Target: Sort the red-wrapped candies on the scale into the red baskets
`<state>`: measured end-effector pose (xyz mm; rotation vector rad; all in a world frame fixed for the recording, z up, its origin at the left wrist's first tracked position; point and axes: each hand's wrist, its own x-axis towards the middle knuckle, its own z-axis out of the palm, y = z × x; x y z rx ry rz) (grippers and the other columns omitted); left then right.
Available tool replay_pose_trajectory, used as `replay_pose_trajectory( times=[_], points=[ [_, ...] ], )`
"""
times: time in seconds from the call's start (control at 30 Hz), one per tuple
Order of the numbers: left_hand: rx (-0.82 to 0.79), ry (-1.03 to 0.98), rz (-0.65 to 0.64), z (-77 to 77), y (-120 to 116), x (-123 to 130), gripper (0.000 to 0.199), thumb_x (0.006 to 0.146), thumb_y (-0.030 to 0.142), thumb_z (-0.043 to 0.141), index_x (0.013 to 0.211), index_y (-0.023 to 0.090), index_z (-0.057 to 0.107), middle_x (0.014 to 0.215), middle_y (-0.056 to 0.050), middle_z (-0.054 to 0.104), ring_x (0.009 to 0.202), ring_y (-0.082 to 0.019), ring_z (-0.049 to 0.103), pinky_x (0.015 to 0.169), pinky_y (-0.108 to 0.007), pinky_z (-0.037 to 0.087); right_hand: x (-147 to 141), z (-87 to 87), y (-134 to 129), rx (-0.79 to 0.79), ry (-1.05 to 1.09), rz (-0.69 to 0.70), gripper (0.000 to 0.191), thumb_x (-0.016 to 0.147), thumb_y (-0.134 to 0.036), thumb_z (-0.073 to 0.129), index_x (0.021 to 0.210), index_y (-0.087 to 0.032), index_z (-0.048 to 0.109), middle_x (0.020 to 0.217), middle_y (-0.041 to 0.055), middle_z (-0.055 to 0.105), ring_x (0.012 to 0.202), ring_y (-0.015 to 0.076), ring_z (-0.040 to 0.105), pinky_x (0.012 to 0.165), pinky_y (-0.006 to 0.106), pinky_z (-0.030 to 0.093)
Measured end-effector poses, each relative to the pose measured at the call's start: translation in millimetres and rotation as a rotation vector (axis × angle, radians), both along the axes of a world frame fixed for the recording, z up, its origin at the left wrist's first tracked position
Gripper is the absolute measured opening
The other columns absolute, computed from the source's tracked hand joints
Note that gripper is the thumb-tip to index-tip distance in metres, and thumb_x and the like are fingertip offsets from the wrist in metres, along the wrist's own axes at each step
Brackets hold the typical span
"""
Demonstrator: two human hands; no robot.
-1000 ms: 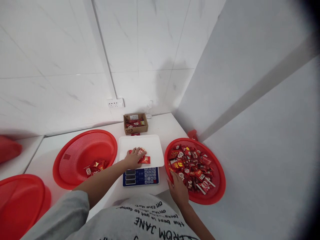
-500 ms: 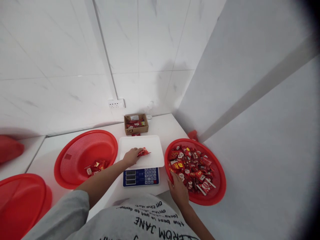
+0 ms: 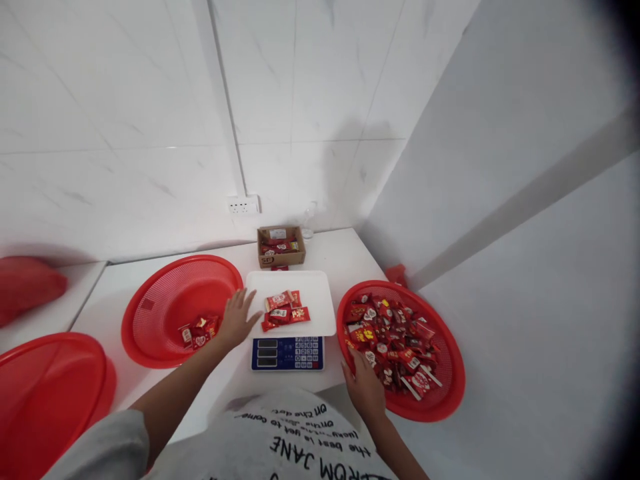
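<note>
My left hand (image 3: 239,321) is open, fingers spread, between the left red basket (image 3: 173,277) and the white tray (image 3: 317,320) of a weighing scale (image 3: 287,353). Several red-wrapped candies (image 3: 286,311) lie in a small group on that tray, just right of my fingertips. With my right hand (image 3: 366,387) I grip the near left rim of the right red basket (image 3: 453,393), thumb outside and fingers over the edge. This basket holds a heap of red-wrapped candies (image 3: 395,343), two white sticks among them. A few wrapped candies (image 3: 200,333) sit in the left basket, partly behind my left hand.
Behind the scale stands a small cardboard box (image 3: 281,259) of red packets, with a clear bottle (image 3: 309,227) beside it. Another red basket (image 3: 50,400) is at the lower left. A red bag (image 3: 30,287) lies farther back. Walls bound the back and right.
My left hand has let go of the candies on the tray and drawn back left, its fingers opening. My right hand stays on the basket rim. The view has shifted slightly.
</note>
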<state>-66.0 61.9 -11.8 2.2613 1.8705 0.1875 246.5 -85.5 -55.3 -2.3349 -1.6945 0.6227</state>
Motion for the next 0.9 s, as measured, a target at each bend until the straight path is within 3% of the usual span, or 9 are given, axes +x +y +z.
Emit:
replay_pose_trajectory(
  times=[0.13,0.27,0.33,0.47,0.63,0.73,0.9],
  points=[
    [-0.018,0.09,0.331,2.5,-13,-65,0.058,0.088,0.043,0.035,0.139,0.016,0.031,0.147,-0.014,0.027,0.137,-0.031,0.016,0.107,-0.05,0.02,1,-1.8,-1,0.0,0.02,0.0,0.051,0.088,-0.039,0.029,0.131,-0.014,0.043,0.133,0.0103,0.048,0.124,0.0204,0.042,0.097,0.033,0.038],
    [-0.096,0.228,0.552,3.3,-36,-132,0.071,0.08,0.042,0.048,0.142,0.016,0.024,0.15,-0.016,0.018,0.138,-0.034,0.008,0.105,-0.057,0.017,-1,1.1,0,-0.029,0.008,-0.013,0.052,0.087,-0.039,0.029,0.13,-0.013,0.043,0.133,0.0115,0.048,0.122,0.0212,0.044,0.095,0.034,0.039],
    [-0.142,0.27,0.673,3.4,-46,-160,0.078,0.075,0.043,0.055,0.142,0.02,0.022,0.15,-0.016,0.016,0.137,-0.036,0.009,0.102,-0.06,0.021,-2,3.3,1,-0.048,-0.001,-0.016,0.052,0.088,-0.04,0.028,0.13,-0.014,0.043,0.133,0.011,0.048,0.121,0.0213,0.045,0.095,0.034,0.039],
    [-0.212,0.193,0.97,5.7,-54,-199,0.09,0.069,0.052,0.056,0.142,0.02,0.014,0.149,-0.02,0.017,0.134,-0.042,0.017,0.089,-0.065,0.034,-3,3.8,2,-0.076,-0.019,-0.014,0.053,0.088,-0.041,0.026,0.131,-0.013,0.041,0.133,0.0121,0.047,0.121,0.0234,0.045,0.093,0.035,0.04],
    [-0.19,-0.053,1.202,10.8,-45,-227,0.105,0.064,0.042,0.063,0.142,0.022,-0.004,0.148,-0.023,0.014,0.119,-0.047,0.04,0.079,-0.06,0.044,-2,-1.4,1,-0.092,-0.054,-0.021,0.055,0.088,-0.043,0.026,0.131,-0.013,0.041,0.133,0.0134,0.047,0.12,0.0245,0.046,0.091,0.036,0.041],
    [-0.292,-0.168,1.219,12.5,-38,-241,0.106,0.066,0.041,0.063,0.141,0.018,-0.009,0.14,-0.026,0.031,0.109,-0.046,0.05,0.072,-0.054,0.048,-3,-1.7,1,-0.069,-0.06,-0.024,0.054,0.088,-0.043,0.026,0.13,-0.014,0.042,0.133,0.0129,0.047,0.12,0.0236,0.046,0.091,0.037,0.041],
    [-0.32,-0.072,1.105,12.5,-27,-249,0.091,0.073,0.038,0.057,0.14,0.015,0.0,0.134,-0.022,0.042,0.105,-0.037,0.055,0.07,-0.04,0.051,-5,3.1,2,-0.1,-0.073,-0.033,0.054,0.088,-0.043,0.024,0.13,-0.013,0.042,0.132,0.0144,0.048,0.117,0.0245,0.049,0.089,0.038,0.043]
  ],
)
